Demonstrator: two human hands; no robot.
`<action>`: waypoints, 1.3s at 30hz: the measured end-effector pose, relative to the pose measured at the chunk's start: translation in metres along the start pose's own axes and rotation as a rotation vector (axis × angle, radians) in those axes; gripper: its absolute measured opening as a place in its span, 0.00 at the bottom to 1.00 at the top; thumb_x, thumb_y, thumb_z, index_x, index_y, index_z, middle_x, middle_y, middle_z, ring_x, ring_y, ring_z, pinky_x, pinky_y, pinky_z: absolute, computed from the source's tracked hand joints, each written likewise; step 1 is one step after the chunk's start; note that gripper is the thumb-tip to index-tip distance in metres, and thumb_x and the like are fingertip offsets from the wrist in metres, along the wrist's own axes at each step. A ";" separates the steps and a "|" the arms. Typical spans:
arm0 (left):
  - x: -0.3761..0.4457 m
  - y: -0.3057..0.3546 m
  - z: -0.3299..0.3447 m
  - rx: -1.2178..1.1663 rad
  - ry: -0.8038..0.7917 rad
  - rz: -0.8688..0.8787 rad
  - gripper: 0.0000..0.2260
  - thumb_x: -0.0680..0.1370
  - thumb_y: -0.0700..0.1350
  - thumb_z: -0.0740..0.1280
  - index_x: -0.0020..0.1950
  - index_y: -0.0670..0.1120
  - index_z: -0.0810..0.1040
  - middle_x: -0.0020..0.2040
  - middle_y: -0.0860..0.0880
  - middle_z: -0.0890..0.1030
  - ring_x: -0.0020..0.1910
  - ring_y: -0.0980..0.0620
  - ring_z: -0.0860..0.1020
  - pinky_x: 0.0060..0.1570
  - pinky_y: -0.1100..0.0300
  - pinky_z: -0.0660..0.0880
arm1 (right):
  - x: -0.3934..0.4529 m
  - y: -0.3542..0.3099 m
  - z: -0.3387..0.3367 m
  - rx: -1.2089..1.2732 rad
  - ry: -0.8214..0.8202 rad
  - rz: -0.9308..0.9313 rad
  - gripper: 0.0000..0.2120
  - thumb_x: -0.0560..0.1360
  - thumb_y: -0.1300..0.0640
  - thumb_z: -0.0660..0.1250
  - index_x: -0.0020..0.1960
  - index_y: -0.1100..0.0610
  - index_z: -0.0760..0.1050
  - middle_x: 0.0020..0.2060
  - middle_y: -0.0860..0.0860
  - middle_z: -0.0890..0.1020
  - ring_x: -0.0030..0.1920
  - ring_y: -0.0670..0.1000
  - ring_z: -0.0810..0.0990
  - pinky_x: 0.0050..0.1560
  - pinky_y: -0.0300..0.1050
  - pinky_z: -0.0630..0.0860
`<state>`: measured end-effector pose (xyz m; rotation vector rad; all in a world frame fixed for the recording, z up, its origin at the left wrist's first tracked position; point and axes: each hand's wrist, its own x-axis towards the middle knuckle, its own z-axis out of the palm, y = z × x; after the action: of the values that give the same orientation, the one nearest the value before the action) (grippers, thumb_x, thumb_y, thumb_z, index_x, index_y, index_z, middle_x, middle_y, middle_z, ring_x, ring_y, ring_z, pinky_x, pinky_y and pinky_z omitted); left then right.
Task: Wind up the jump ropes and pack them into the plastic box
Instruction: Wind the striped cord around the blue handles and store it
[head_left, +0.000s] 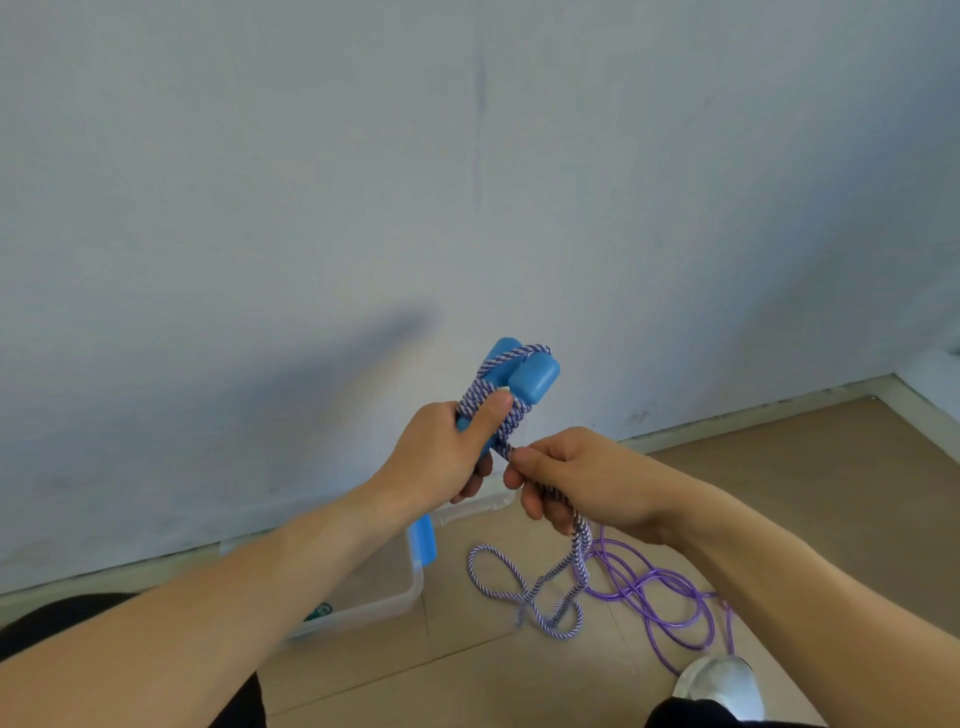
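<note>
Left hand (447, 457) clamps both handles (519, 379) together, thumb pinning the wraps; right hand (571, 478) pinches the rope (524, 597) taut to guide the next turn.

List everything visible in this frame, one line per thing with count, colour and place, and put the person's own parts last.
jump rope handles: two, blue, side by side in the left hand
braided rope: one, purple and white, wound round the handles, its tail looped on the floor
thin rope: one, clear purple, loose on the floor at right
plastic box: one, clear with a blue clip, on the floor under the left forearm
shoe: one, white, bottom right
left hand: one, grips the handles, thumb on the wraps
right hand: one, fingers curled round the braided rope
</note>
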<state>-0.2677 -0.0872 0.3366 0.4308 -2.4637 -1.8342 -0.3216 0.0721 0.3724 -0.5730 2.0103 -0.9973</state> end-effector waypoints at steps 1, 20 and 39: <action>0.000 -0.001 0.001 0.018 -0.016 0.003 0.25 0.80 0.61 0.60 0.34 0.42 0.72 0.22 0.51 0.75 0.19 0.54 0.71 0.23 0.62 0.69 | 0.000 0.001 0.000 0.021 -0.016 0.018 0.17 0.84 0.51 0.56 0.46 0.60 0.77 0.30 0.50 0.80 0.28 0.49 0.70 0.35 0.41 0.71; -0.012 -0.016 0.014 0.372 -0.559 -0.139 0.50 0.58 0.79 0.29 0.44 0.43 0.73 0.34 0.42 0.73 0.30 0.48 0.70 0.30 0.61 0.69 | -0.013 0.000 -0.002 0.273 -0.159 0.264 0.16 0.80 0.51 0.64 0.37 0.58 0.76 0.24 0.49 0.74 0.22 0.45 0.69 0.29 0.41 0.70; -0.028 -0.018 0.025 0.201 -0.966 -0.128 0.11 0.77 0.51 0.70 0.41 0.45 0.76 0.30 0.45 0.76 0.24 0.50 0.67 0.26 0.60 0.64 | 0.004 0.018 -0.021 -0.359 -0.031 -0.263 0.11 0.69 0.44 0.76 0.41 0.52 0.85 0.33 0.51 0.83 0.34 0.45 0.74 0.39 0.43 0.73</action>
<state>-0.2420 -0.0615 0.3155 -0.4376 -3.2694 -2.2005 -0.3418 0.0889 0.3634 -1.0613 2.1375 -0.7713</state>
